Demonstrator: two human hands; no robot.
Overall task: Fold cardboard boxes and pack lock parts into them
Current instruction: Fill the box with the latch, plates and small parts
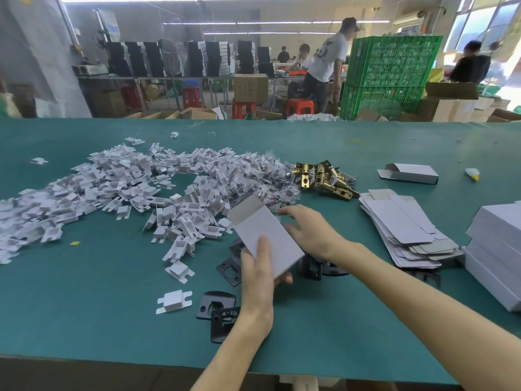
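Flat black metal plates (215,304) lie at 6 o'clock by the left hand (258,280), which grips a smooth white rectangular cardboard box (265,235) at centre. The right hand (310,230) spreads wide just beside its right edge. Beyond, white plastic clips (112,187) heap at 10 o'clock, brass latches (324,177) at 1.

A white rectangular cardboard box (267,238), far flap open, tilts in the left hand (258,280) above flat black metal lock plates (210,303), with brass latch bolts (324,179) heaped beyond it, rightward.
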